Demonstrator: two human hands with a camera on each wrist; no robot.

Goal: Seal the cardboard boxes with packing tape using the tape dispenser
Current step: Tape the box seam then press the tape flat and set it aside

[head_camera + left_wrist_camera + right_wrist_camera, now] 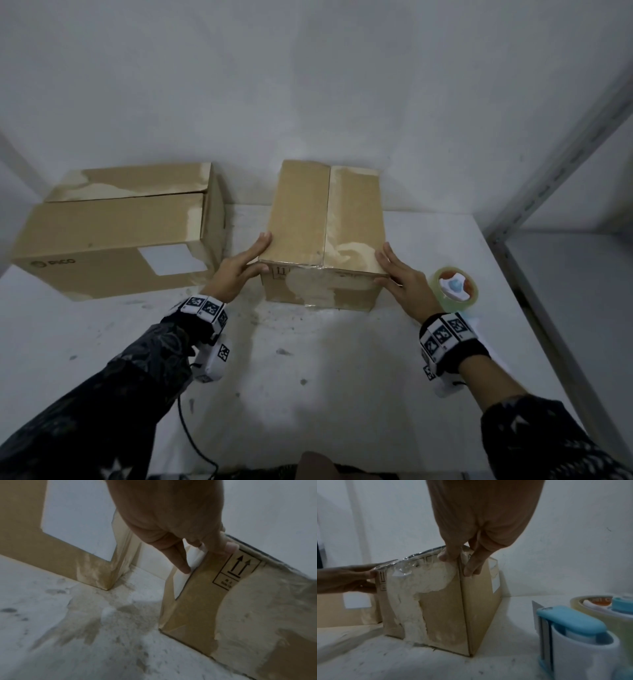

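Observation:
A closed cardboard box [325,233] with torn, pale patches stands on the white table [308,377], its centre seam running away from me. My left hand [246,267] lies against its near left corner, fingers straight along the left side, thumb [228,547] on the front face by the arrow mark. My right hand [400,277] rests on the near right corner, fingers [471,566] down the right side, thumb on the front. Wrinkled clear tape [412,558] shows along the front top edge. The blue-and-white tape dispenser [455,284] with its clear roll lies right of the box, untouched.
A second, larger cardboard box [102,233] with a white label sits at the left, its flaps closed, a narrow gap away from the held box. The wall is just behind both. A grey metal shelf post [548,171] rises at the right. A black cable [191,442] hangs by my left arm.

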